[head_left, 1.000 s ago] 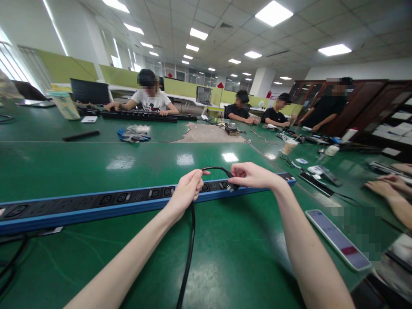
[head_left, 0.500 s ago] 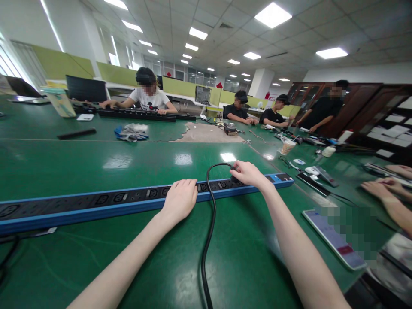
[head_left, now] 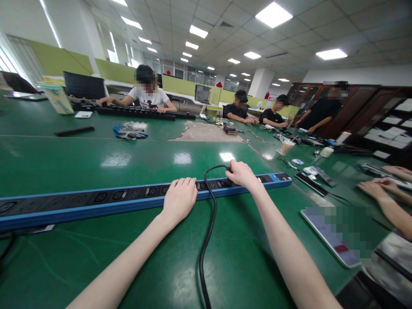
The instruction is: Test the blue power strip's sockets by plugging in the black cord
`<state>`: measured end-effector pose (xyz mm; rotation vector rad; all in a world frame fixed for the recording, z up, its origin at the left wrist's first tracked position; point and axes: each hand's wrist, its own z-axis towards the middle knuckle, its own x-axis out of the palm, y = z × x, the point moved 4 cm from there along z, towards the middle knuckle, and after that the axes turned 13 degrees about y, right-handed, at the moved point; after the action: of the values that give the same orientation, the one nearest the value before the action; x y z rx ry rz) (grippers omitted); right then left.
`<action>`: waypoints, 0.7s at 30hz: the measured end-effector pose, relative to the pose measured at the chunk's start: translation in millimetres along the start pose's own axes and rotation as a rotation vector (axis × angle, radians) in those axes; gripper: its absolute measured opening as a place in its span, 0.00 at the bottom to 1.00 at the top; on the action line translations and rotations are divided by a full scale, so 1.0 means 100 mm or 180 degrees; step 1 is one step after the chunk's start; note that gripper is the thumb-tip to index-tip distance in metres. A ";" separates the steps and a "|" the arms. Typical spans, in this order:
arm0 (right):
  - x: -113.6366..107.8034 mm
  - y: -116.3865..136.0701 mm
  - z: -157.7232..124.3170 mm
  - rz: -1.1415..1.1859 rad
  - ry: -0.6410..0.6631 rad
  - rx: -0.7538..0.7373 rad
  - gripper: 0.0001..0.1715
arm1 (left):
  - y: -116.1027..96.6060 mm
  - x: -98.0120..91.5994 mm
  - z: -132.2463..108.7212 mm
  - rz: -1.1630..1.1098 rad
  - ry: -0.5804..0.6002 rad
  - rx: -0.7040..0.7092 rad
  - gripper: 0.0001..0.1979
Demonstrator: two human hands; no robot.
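Note:
A long blue power strip (head_left: 96, 201) with black sockets lies across the green table (head_left: 128, 163). My left hand (head_left: 179, 198) rests on its top, fingers curled over the strip and holding it down. My right hand (head_left: 240, 174) is closed on the plug of a black cable (head_left: 207, 231) and presses it onto the strip near its right end. The plug itself is hidden under my fingers. The cable loops up from the plug and runs down toward me between my arms.
A phone (head_left: 325, 235) lies flat at the right, beside another person's hands (head_left: 375, 189). Several people sit at the far side with a black power strip (head_left: 138, 113). Gloves (head_left: 130, 131), a cup (head_left: 285, 147) and small tools lie further back.
My left hand let go of the cable and came down onto the strip. My right hand lowered the plug end onto the strip's right part, and the cable loop shifted right.

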<state>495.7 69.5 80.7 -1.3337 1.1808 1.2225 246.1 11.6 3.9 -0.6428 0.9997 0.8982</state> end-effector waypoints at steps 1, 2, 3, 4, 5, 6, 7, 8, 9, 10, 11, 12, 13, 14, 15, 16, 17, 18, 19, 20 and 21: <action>0.00 0.00 0.01 0.0045 0.0024 -0.0036 0.15 | 0.00 0.00 0.00 -0.0003 0.0002 0.0005 0.19; 0.01 -0.02 0.02 0.0097 0.0057 -0.0078 0.15 | 0.00 -0.01 -0.01 -0.0006 0.0001 0.0006 0.19; 0.01 -0.04 0.02 0.0142 0.0084 -0.0113 0.16 | 0.00 -0.01 -0.01 -0.0007 0.0000 0.0006 0.19; 0.01 -0.06 0.03 0.0170 0.0094 -0.0123 0.16 | 0.01 -0.01 -0.01 -0.0005 -0.0002 0.0005 0.19; 0.01 -0.10 0.04 0.0177 0.0087 -0.0101 0.16 | 0.01 -0.02 -0.01 -0.0002 -0.0001 0.0004 0.19; 0.01 -0.13 0.04 0.0170 0.0061 -0.0048 0.16 | 0.01 -0.02 -0.01 0.0002 0.0000 0.0004 0.19; 0.02 -0.16 0.05 0.0161 0.0023 0.0017 0.16 | 0.01 -0.03 -0.01 0.0004 0.0001 0.0005 0.19; 0.02 -0.19 0.05 0.0163 -0.0012 0.0065 0.16 | 0.01 -0.03 -0.01 0.0004 -0.0001 0.0008 0.19; 0.03 -0.21 0.05 0.0182 -0.0035 0.0085 0.16 | 0.00 -0.03 -0.01 0.0000 -0.0003 0.0009 0.18; 0.04 -0.22 0.05 0.0213 -0.0048 0.0073 0.16 | 0.00 -0.04 -0.01 -0.0007 -0.0007 0.0008 0.18; 0.05 -0.22 0.05 0.0249 -0.0061 0.0032 0.16 | 0.00 -0.04 -0.02 -0.0017 -0.0014 0.0000 0.18; 0.06 -0.21 0.05 0.0282 -0.0072 -0.0023 0.17 | 0.00 -0.04 -0.02 -0.0027 -0.0019 -0.0009 0.18; 0.07 -0.20 0.05 0.0301 -0.0090 -0.0065 0.17 | -0.01 -0.04 -0.02 -0.0036 -0.0022 -0.0016 0.19; 0.07 -0.18 0.05 0.0300 -0.0118 -0.0068 0.17 | -0.01 -0.04 -0.02 -0.0041 -0.0026 -0.0025 0.19; 0.07 -0.17 0.04 0.0283 -0.0154 -0.0037 0.16 | -0.01 -0.04 -0.02 -0.0046 -0.0033 -0.0034 0.19; 0.06 -0.15 0.04 0.0258 -0.0187 0.0014 0.16 | -0.01 -0.04 -0.02 -0.0050 -0.0042 -0.0039 0.19; 0.06 -0.14 0.04 0.0235 -0.0209 0.0068 0.16 | -0.02 -0.04 -0.02 -0.0057 -0.0051 -0.0042 0.19; 0.05 -0.13 0.04 0.0227 -0.0230 0.0110 0.16 | -0.01 -0.04 -0.02 -0.0067 -0.0059 -0.0042 0.19; 0.05 -0.13 0.04 0.0250 -0.0239 0.0116 0.17 | -0.01 -0.03 -0.02 -0.0079 -0.0068 -0.0047 0.18; 0.05 -0.13 0.05 0.0311 -0.0233 0.0091 0.17 | -0.01 -0.03 -0.02 -0.0089 -0.0074 -0.0048 0.18; 0.05 -0.14 0.05 0.0400 -0.0216 0.0055 0.18 | -0.01 -0.03 -0.02 -0.0096 -0.0076 -0.0047 0.18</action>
<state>509.2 75.8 75.6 -1.2107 1.2393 1.3337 245.6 8.8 6.2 -0.6566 0.9605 0.8855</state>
